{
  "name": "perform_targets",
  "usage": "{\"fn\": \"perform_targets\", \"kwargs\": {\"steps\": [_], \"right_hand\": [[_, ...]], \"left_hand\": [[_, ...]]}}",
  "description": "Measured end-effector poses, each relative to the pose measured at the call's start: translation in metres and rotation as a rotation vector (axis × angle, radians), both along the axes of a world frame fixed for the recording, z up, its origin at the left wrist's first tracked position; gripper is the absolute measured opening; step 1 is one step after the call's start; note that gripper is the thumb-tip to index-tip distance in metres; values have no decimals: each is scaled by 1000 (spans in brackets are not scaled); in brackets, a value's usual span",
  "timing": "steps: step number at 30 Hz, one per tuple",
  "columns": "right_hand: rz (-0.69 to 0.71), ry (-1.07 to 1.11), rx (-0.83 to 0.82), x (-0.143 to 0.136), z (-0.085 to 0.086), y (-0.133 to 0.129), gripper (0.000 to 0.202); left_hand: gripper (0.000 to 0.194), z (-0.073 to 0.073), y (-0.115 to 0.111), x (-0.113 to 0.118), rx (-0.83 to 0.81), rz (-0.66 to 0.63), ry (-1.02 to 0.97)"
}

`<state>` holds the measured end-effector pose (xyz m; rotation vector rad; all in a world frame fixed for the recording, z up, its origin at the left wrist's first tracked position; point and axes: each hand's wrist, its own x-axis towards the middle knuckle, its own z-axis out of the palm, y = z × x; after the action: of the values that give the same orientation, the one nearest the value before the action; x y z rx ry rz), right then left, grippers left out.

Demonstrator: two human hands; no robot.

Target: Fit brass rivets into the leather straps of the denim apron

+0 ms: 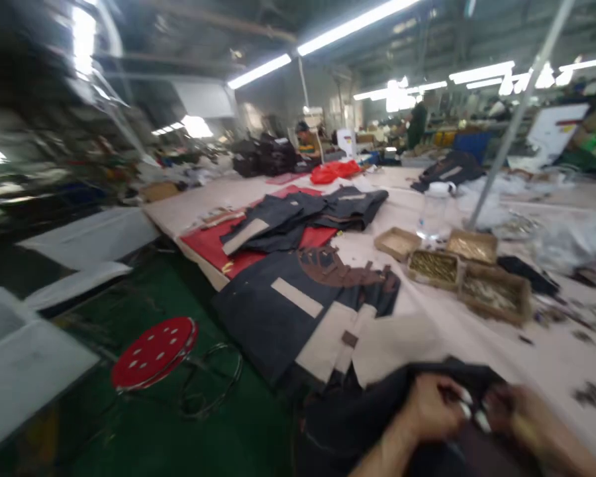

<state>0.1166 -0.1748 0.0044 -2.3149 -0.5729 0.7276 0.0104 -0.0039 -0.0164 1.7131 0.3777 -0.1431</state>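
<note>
Left hand [434,407], right hand [519,419] near each other, fingers bent at dark cloth [362,427] by table [541,368] edge. Blurred; cannot tell what fingers pinch. Box [431,283] of brass-coloured pieces beyond.

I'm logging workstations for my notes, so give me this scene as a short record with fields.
Left hand: fingers curled at dark cloth; exact grip blurred
Right hand: close to the left, blurred
Between hands: small white shapes, unidentifiable
Table: dark fabric piece with beige patches and brown trim; plastic jug; open cardboard boxes, one with brass-coloured pieces
Floor: round red stool beside the table
</note>
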Motion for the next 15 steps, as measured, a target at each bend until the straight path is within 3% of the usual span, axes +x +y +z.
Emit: {"fn": "perform_targets", "kwargs": {"steps": [3,5,9,15], "right_hand": [[-107,65,114,7,-34,-23,19],[-136,53,225,12,-51,-36,27],[-55,20,304,17,-64,-48,37],[-31,85,361,28,-80,-47,38]], "left_hand": [[26,-26,-9,21,31,101,-67],[25,-34,-12,32,31,116,-98],[25,-25,-10,40,92,59,-46],[32,-9,-13,27,371,6,-66]]}}
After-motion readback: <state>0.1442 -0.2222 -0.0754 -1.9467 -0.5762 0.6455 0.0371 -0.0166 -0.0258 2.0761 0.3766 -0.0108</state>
